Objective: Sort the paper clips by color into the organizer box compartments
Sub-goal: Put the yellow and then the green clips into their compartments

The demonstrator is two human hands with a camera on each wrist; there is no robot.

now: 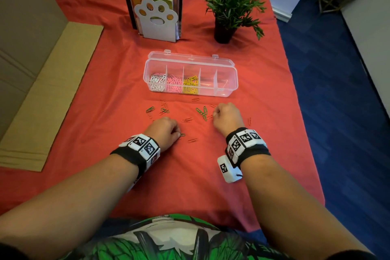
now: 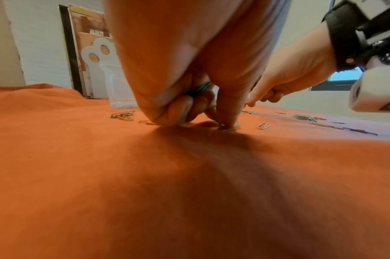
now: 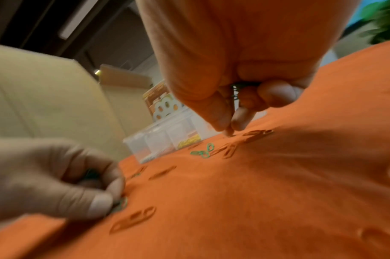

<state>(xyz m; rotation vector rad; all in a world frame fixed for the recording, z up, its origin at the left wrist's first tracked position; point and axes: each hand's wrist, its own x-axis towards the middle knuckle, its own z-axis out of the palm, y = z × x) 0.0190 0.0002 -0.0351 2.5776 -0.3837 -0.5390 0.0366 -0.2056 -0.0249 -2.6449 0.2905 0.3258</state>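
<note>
A clear organizer box (image 1: 226, 88) lies open past my hands, with white (image 1: 157, 82), pink (image 1: 174, 84) and yellow clips (image 1: 191, 84) in its three left compartments. Loose green clips (image 1: 201, 113) and red clips (image 1: 187, 120) are scattered on the red cloth in front of it. My left hand (image 1: 179, 134) is curled, fingertips down on a green clip (image 1: 182, 134); the left wrist view shows more green clips (image 2: 199, 88) tucked in its fingers. My right hand (image 1: 215, 113) also holds green clips (image 3: 235, 91) in its curled fingers, and its fingertips (image 3: 220, 122) pinch at the cloth.
A white paw-shaped bookend (image 1: 157, 21) with books stands behind the box, and a potted plant (image 1: 229, 4) is at the back right. Flat cardboard (image 1: 48, 91) lies along the left. The table's right edge (image 1: 295, 91) drops to a blue floor.
</note>
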